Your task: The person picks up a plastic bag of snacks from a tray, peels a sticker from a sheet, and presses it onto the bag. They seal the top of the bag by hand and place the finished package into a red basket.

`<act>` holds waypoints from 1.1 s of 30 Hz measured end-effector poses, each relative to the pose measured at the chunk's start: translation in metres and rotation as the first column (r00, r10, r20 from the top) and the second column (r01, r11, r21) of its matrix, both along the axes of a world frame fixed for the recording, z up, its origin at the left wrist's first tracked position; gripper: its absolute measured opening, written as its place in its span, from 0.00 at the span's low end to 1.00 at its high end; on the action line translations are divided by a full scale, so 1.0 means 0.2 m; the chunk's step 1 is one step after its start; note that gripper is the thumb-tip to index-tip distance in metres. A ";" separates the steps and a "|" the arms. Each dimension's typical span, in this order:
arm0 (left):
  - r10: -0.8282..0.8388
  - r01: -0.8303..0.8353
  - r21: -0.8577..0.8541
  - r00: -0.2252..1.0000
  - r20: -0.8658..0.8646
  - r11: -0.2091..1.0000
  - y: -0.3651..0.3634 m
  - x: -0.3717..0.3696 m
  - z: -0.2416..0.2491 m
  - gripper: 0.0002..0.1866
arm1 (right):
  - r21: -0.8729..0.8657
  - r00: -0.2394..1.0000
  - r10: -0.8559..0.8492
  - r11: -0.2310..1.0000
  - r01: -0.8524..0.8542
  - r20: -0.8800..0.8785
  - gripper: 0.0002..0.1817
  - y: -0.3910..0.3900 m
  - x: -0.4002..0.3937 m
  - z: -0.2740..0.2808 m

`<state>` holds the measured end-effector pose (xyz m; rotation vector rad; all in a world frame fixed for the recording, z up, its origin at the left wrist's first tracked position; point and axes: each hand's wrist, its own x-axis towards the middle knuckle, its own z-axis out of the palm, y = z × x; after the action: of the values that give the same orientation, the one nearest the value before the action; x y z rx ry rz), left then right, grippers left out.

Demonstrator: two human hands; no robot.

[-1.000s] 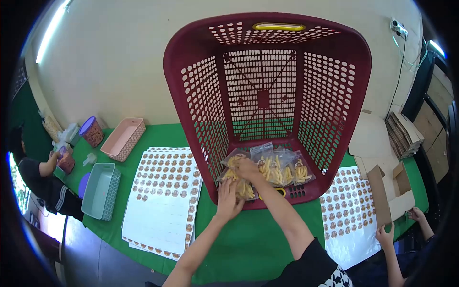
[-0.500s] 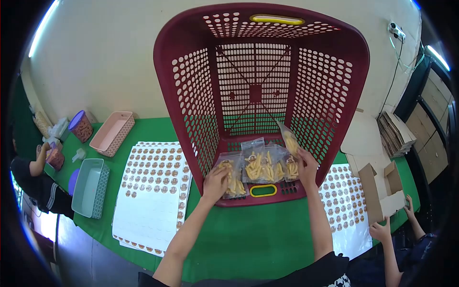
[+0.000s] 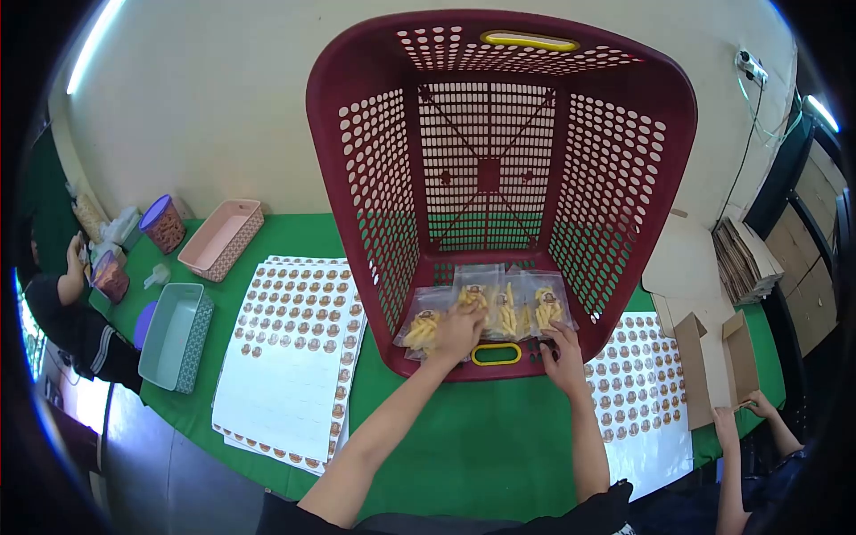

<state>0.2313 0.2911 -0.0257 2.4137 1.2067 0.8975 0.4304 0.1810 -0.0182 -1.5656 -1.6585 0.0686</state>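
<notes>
Gathering step: the left hand lies flat on clear plastic snack packets inside the tipped maroon perforated basket, fingers spread and gripping nothing, the right hand rests open at its rim; next, pinch one packet free.

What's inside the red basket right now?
The red basket lies on its side holding several clear snack bags of yellow sticks. The left hand covers part of one, the right hand rests at the rim. How many bags lie underneath is hidden.
</notes>
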 end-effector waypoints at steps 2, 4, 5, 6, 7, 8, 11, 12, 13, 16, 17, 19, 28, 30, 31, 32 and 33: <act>-0.055 0.054 -0.011 0.987 -0.150 0.998 -0.04 0.00 -0.01 0.31 | 0.003 1.000 0.016 1.000 -0.016 0.010 0.14 -0.02 0.00 0.01; -0.021 0.021 -0.005 0.990 -0.142 1.000 -0.10 -0.07 0.05 0.36 | -0.005 1.000 0.018 1.000 -0.018 -0.018 0.13 -0.06 -0.02 0.03; 0.009 -0.009 -0.001 0.991 -0.133 1.000 -0.12 -0.12 0.07 0.40 | -0.016 0.999 0.016 1.000 -0.016 -0.045 0.12 -0.10 -0.03 0.04; 0.011 -0.012 -0.003 0.990 -0.140 1.000 -0.12 -0.17 0.05 0.40 | -0.018 0.998 0.018 1.000 -0.019 -0.052 0.12 -0.13 -0.05 0.05; 0.037 -0.049 -0.057 0.982 -0.183 0.997 -0.12 -0.24 0.03 0.41 | 0.015 0.997 0.016 1.000 -0.015 -0.077 0.11 -0.18 -0.07 0.04; 0.062 -0.088 -0.109 0.973 -0.224 0.990 -0.12 -0.30 0.01 0.41 | 0.047 0.995 0.014 0.999 -0.010 -0.100 0.10 -0.21 -0.09 0.03; 0.015 -0.038 -0.126 0.983 -0.182 0.991 -0.10 -0.44 -0.05 0.26 | 0.037 0.986 -0.042 0.998 0.048 -0.160 0.08 -0.32 -0.15 -0.08; -0.032 -0.002 -0.198 0.985 -0.170 0.980 -0.10 -0.46 -0.05 0.21 | 0.039 0.987 -0.032 0.998 0.039 -0.160 0.08 -0.35 -0.18 -0.10; 0.028 -0.038 -0.059 0.988 -0.154 0.998 -0.15 -0.45 0.01 0.16 | 0.024 0.978 -0.059 0.998 0.065 -0.198 0.07 -0.38 -0.21 -0.13; 0.046 -0.045 -0.055 0.999 0.020 0.997 -0.29 -0.46 0.21 0.15 | -0.008 0.957 -0.110 0.994 0.112 -0.267 0.07 -0.47 -0.29 -0.17; 0.039 -0.038 -0.052 0.999 0.025 0.998 -0.34 -0.46 0.30 0.15 | -0.032 0.943 -0.131 0.991 0.127 -0.305 0.06 -0.49 -0.31 -0.17; 0.034 -0.033 -0.008 0.944 0.329 0.999 -0.41 -0.47 0.50 0.14 | -0.039 0.939 -0.127 0.992 0.121 -0.319 0.06 -0.53 -0.33 -0.17; 0.104 -0.162 0.296 0.974 0.201 0.941 0.03 -0.32 0.30 0.16 | -0.025 0.942 0.000 1.000 -0.008 -0.336 0.07 -0.41 -0.43 -0.12; 0.121 -0.154 0.258 0.983 0.139 0.954 0.16 -0.30 0.09 0.16 | -0.009 0.943 0.050 0.998 -0.056 -0.330 0.07 -0.38 -0.47 -0.10; 0.096 -0.104 0.246 0.994 0.042 0.964 0.19 -0.31 -0.01 0.15 | -0.003 0.947 0.091 0.995 -0.096 -0.308 0.07 -0.37 -0.49 -0.10; 0.068 -0.053 0.230 0.996 -0.056 0.972 0.21 -0.31 -0.10 0.14 | 0.002 0.949 0.130 0.991 -0.135 -0.286 0.07 -0.35 -0.50 -0.09; 0.077 -0.033 0.268 0.985 -0.156 0.963 0.22 -0.32 -0.17 0.16 | 0.015 0.945 0.152 0.988 -0.154 -0.291 0.07 -0.34 -0.52 -0.10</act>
<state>0.1683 0.3349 -0.0590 2.7248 1.2901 0.9444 0.3273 0.1122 -0.0378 -1.3555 -1.5415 0.3716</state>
